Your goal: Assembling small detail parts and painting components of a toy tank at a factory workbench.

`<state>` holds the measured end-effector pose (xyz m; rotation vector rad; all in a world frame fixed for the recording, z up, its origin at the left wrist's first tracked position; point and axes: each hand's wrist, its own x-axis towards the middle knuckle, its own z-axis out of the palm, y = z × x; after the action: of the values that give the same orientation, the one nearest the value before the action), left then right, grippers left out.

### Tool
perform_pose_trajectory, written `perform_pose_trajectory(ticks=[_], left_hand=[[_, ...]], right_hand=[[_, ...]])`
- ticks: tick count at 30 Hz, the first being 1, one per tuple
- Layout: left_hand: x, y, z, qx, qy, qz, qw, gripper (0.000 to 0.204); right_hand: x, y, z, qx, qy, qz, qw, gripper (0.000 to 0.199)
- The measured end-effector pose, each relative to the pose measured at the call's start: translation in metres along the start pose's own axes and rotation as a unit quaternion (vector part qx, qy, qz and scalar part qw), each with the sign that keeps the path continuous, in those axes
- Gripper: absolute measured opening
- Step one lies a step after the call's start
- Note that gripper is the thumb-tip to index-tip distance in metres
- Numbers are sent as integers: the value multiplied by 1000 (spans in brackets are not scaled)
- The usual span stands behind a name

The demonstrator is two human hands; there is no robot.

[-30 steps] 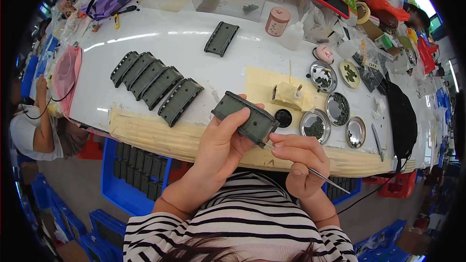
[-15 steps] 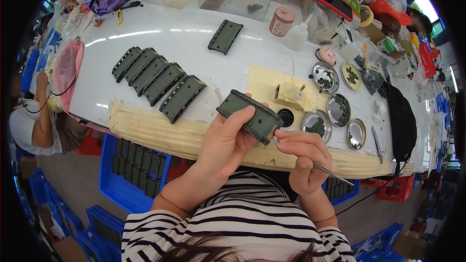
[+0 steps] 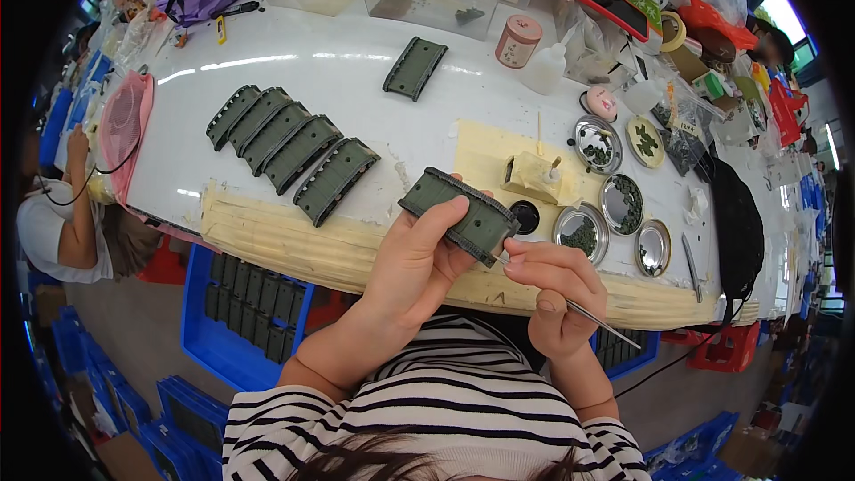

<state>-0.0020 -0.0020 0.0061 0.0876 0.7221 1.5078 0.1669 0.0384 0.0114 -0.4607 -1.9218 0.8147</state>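
1. Only the head view to go on here, so that's all I'm working from. My left hand is wrapped around a dark green ridged part, thumb along its near side and fingers underneath. I've got it lifted off the bench and tilted toward me, just above the taped front edge of the white table. My guess is that the tilt is there to bring its right end up to the tool.

2. My right hand is pinched closed on thin metal tweezers. The tip touches the lower right corner of the part and the long end trails back past my wrist. It's a pencil-style grip, which looks like fine placement work to me.

3. Just behind the part there's a small black pot and a cream block with a stick in it. To the right sit round metal dishes holding tiny dark green bits, all within easy reach of the tweezers.

4. To the left is a row of matching green parts, laid side by side at an angle, with one more lying apart farther back. It looks like a staging line.

5. A blue bin under the table edge holds more of them standing on end.

6. Another person is at the far left. Those hands aren't mine.
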Motion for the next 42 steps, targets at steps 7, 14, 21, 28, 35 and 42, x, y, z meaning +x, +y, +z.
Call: perform_pose_trajectory(ticks=[7,14,21,28,35,42], left_hand=[[-2,1,1,-6,3,-9,1000,29],[-4,1,6,-3,3,-15,1000,31],[-6,0,10,5,11,-11,1000,33],[-5,1,7,-15,-9,-23,1000,36],[-5,1,7,-15,-12,-24,1000,37],[-5,2,5,-10,-24,-28,999,39]], right_hand=[[-2,-2,-1,-28,-20,-24,999,21],[-2,-7,-4,-50,-27,-40,998,25],[-3,-10,-5,-59,-24,-43,997,28],[-3,-13,-1,-69,-7,-33,997,49],[-4,-11,-2,-63,-6,-36,997,34],[-5,-11,-6,19,10,-21,1000,21]])
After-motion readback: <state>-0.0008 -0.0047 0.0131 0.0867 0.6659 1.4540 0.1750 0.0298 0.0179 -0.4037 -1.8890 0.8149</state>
